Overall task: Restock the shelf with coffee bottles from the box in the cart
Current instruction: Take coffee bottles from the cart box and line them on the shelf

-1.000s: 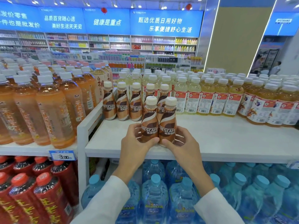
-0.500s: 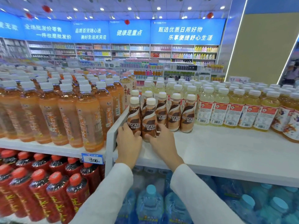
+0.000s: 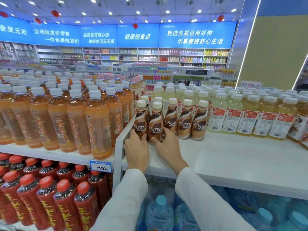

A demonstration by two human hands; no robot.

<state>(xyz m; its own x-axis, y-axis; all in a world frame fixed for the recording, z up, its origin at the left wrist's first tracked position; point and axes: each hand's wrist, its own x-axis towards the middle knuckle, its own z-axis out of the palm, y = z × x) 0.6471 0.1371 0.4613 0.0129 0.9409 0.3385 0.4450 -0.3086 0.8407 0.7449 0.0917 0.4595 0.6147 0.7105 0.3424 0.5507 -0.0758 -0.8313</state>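
Note:
Several brown Nescafe coffee bottles with cream caps stand on the white shelf [image 3: 225,157] near its left end. My left hand [image 3: 137,147] grips the base of the leftmost coffee bottle [image 3: 140,120], right beside the shelf's side wall. My right hand [image 3: 166,147] grips the base of the coffee bottle next to it [image 3: 155,124]. Both bottles stand upright on the shelf, in front of the row of other coffee bottles [image 3: 185,120]. The cart and box are out of view.
Tall orange tea bottles [image 3: 98,124] fill the adjacent shelf on the left, with red-capped bottles [image 3: 63,202] below. Pale yellow drink bottles [image 3: 246,114] crowd the right and back of the white shelf. Large water bottles [image 3: 160,212] sit underneath. A price tag [image 3: 100,166] hangs on the left shelf edge.
Both hands carried the two coffee bottles from the shelf's front middle to its left end and set them down in front of the existing row. The view shifted left with them.

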